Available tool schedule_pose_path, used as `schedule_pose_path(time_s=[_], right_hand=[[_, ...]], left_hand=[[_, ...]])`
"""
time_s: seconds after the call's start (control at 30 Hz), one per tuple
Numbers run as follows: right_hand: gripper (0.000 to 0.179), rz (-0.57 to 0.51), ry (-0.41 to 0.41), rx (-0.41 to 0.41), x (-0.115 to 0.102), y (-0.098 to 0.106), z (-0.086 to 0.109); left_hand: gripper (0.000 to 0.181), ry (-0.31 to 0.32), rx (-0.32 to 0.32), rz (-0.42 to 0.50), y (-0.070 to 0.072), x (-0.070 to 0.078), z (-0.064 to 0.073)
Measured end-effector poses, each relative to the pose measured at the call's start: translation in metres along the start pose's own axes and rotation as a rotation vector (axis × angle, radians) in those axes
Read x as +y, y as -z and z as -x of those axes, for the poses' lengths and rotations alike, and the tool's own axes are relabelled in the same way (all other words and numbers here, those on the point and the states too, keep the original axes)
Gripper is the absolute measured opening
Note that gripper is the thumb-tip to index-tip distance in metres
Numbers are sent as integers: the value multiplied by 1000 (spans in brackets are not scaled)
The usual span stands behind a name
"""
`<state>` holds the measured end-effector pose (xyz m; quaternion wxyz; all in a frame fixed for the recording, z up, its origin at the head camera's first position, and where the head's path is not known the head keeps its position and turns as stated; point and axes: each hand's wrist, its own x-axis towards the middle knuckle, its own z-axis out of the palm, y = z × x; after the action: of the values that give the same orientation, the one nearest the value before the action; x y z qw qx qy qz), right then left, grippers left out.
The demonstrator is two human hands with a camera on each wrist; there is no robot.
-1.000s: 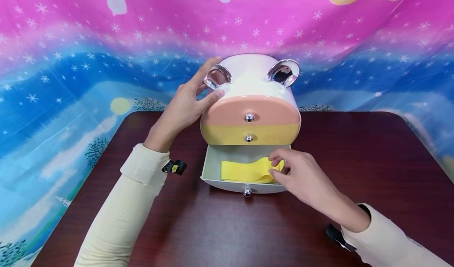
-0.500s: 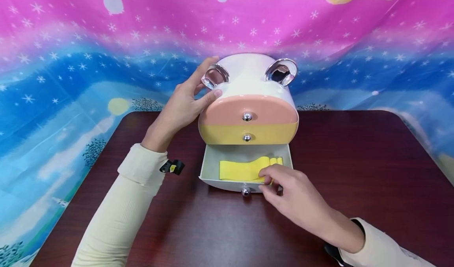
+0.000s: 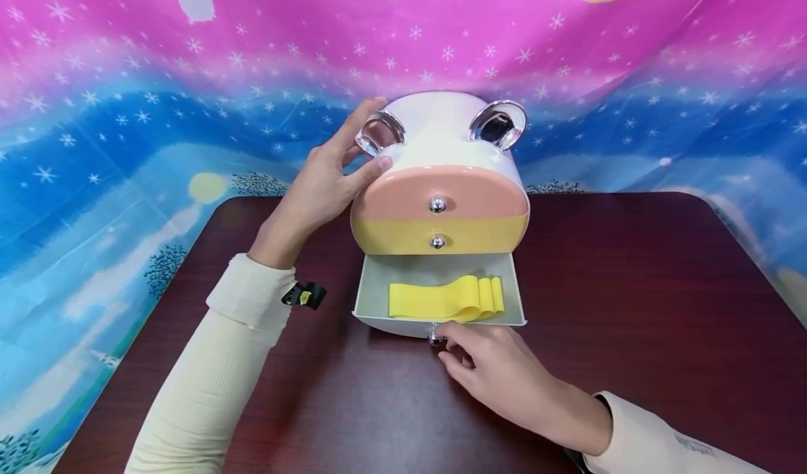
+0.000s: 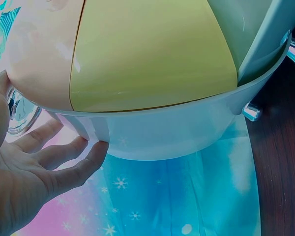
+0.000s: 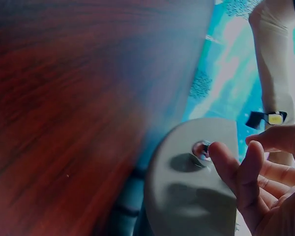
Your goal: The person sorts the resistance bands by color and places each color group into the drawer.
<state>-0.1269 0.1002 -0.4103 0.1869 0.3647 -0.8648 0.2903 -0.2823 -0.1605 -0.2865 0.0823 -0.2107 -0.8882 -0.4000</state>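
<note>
A small chest of drawers, white-topped with shiny ears, stands near the back of the table. Its pale bottom drawer is pulled out with a folded yellow strip inside. My left hand rests against the chest's side around the left ear, fingers spread; in the left wrist view several fingertips touch the white side. At the drawer's silver knob is my right hand, index fingertip right at it and thumb apart below. The right wrist view shows that fingertip beside the knob.
The orange drawer front and the yellow one above are closed, each with a silver knob. A dark red-brown table carries the chest. Behind it hangs a pink and blue snowflake cloth.
My right hand has left the yellow strip and moved left and down to the bottom drawer's knob. The strip now lies uncovered in the drawer. My left hand has stayed against the chest.
</note>
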Motion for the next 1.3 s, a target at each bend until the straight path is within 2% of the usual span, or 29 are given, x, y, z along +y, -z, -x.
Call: schedule_pose_path(time_s=[0.2,0.33,0.57,0.87,1.3], right_hand=[[21,-1,-50,-107,3,-7,-4],[20,25,-52,-133,6,-11,-4],[18,74,-9,-108,9,-15,-6],[18,115,3,-55,15,-16,-10],[16,121,-44,-90,33,-19,-28]], left_hand=[[75,-1,2,-7,0,0,-1],[75,1,0,-5,0,1,-1],[76,7,-4,-3,1,1,-1],[76,12,-5,-15,2,1,0],[76,-2,-4,-32,1,-1,0]])
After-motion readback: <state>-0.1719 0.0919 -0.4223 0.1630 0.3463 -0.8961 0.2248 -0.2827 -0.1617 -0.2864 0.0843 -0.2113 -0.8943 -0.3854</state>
